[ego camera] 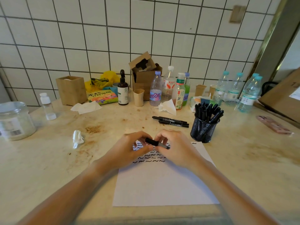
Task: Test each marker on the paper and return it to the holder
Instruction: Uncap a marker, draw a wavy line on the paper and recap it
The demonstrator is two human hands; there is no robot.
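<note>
Left hand (129,148) and right hand (174,146) both pinch one black marker (155,143), fingers curled, above the paper's (162,184) squiggle rows. Three loose markers (171,121) beyond paper; one mesh holder (203,130) at its far-right corner, holding more markers than can be counted.
</note>
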